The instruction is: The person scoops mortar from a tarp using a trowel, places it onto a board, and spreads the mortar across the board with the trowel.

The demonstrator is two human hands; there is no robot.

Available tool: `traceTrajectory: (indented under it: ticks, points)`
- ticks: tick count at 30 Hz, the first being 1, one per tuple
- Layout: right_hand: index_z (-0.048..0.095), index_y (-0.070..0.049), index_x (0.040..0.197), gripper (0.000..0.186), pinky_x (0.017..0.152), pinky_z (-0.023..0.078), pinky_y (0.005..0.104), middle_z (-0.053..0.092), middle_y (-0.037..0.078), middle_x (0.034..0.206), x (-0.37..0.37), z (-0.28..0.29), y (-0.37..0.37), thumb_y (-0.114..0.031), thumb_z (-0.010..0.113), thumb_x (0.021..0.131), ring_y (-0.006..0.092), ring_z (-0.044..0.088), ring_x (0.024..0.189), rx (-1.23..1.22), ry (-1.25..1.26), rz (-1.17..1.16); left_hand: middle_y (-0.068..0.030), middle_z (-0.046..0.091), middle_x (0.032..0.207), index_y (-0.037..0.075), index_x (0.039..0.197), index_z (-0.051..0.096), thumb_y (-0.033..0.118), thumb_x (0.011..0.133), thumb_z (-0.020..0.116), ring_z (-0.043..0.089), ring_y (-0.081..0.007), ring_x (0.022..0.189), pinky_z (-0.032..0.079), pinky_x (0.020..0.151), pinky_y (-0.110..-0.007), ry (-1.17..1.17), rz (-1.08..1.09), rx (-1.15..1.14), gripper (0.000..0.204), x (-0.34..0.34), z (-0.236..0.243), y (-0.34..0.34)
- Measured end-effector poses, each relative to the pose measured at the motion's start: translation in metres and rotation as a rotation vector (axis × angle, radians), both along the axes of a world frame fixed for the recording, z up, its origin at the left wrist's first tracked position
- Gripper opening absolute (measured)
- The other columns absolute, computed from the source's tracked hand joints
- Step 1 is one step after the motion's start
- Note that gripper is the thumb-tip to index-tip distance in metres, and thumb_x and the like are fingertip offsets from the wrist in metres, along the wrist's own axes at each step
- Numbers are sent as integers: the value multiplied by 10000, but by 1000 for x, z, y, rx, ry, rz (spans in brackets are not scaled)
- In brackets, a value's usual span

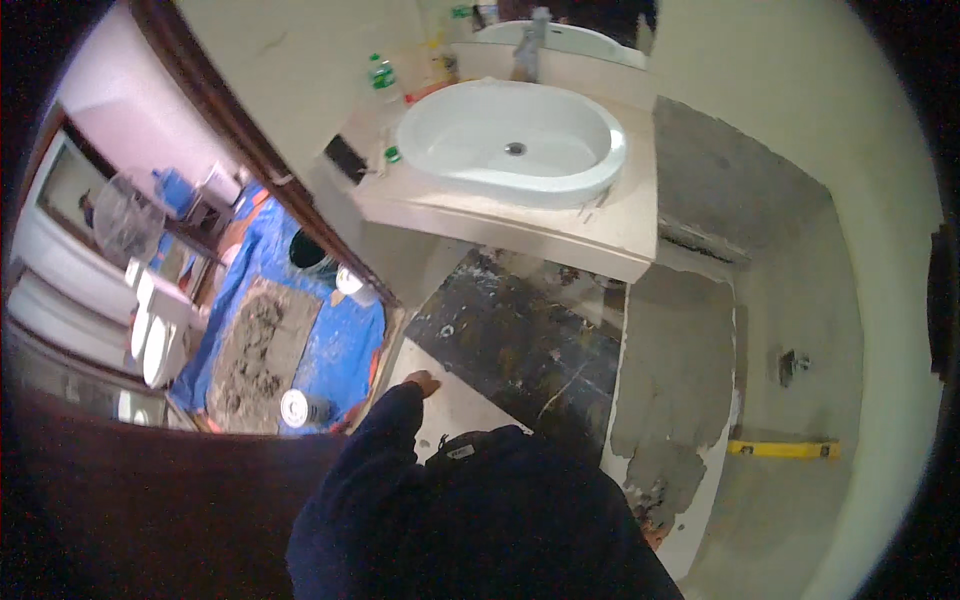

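Note:
My left hand [424,383] hangs over the pale floor strip [465,390] beside the doorway, its fingers curled in with nothing visible in them. At the lower right only a small part of my right hand [652,537] shows past my dark sleeve; its fingers are mostly hidden. It is nearest to the lumpy lower end of a grey mortar patch [680,360], which lies on a pale surface with ragged edges. Dark, stained tiles [530,340] cover the floor between that patch and my left hand.
A white basin [510,180] sits on a pale counter [620,225] ahead. A yellow spirit level [785,449] lies at the right, near a metal wall fitting [793,366]. Through the doorway, a blue tarp [345,345] bears a board with mortar heaps [255,350] and a white bucket [303,408].

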State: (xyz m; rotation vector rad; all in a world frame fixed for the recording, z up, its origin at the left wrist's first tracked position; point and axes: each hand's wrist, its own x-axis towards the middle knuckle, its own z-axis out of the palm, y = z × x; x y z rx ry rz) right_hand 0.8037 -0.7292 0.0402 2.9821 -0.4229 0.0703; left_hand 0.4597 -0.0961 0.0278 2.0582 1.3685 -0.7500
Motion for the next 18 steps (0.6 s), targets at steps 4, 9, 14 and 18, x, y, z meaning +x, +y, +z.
traceTrajectory:
  ticks: [4,9,14,18]
  points:
    - [375,-177,1444,729,730,496,569,603,195,1114,67,10,15,-578,569,866,363,600,1014,143,37,189,-233,649,1129,-12,1041,688,405,822,549,617,-378,1078,501,909,-440,66,90,111,491,-126,-21,-49]
    - [427,-80,1395,675,785,495,538,585,255,1145,127,22,30,-529,536,902,384,590,1034,172,102,346,-224,625,1197,25,1141,668,364,767,589,580,-376,1144,457,982,-433,-254,515,126,511,-96,57,-105]
    - [524,-19,1285,509,926,442,506,549,303,1224,166,6,85,-412,471,966,453,556,1056,-223,152,1089,-180,605,1265,32,1217,636,381,779,625,550,-352,1196,423,1023,-389,-211,641,117,560,-123,57,-162]
    - [495,-14,1324,554,948,431,521,506,311,1289,157,16,139,-424,500,951,453,533,1112,-121,126,1084,-203,628,1209,19,1153,664,407,784,630,580,-345,1152,450,989,-406,-232,740,128,536,-158,18,-196]
